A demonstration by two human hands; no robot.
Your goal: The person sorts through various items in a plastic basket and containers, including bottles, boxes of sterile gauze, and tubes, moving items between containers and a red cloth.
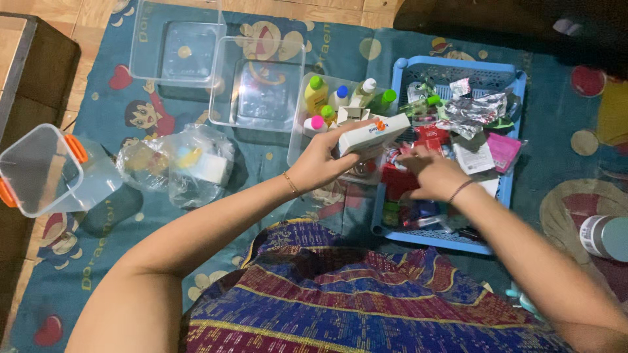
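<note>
Gripping a small white box (370, 138) by its near end, the left hand (320, 163) holds it tilted above the gap between a clear tub of small bottles (340, 98) and the blue basket (510, 85). Just beside it, the right hand (432, 175) lies palm down in the basket, fingers spread over red packets (400, 178) and sachets; whether it grips any of them I cannot tell. Two empty clear containers (258, 82) sit on the cartoon mat (78, 261) beyond

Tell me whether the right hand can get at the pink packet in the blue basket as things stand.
Probably yes. The right hand is already down in the blue basket, and the pink packet lies uncovered on top of the pile just beyond it. The left hand, holding a white box, is off to the other side.
</note>
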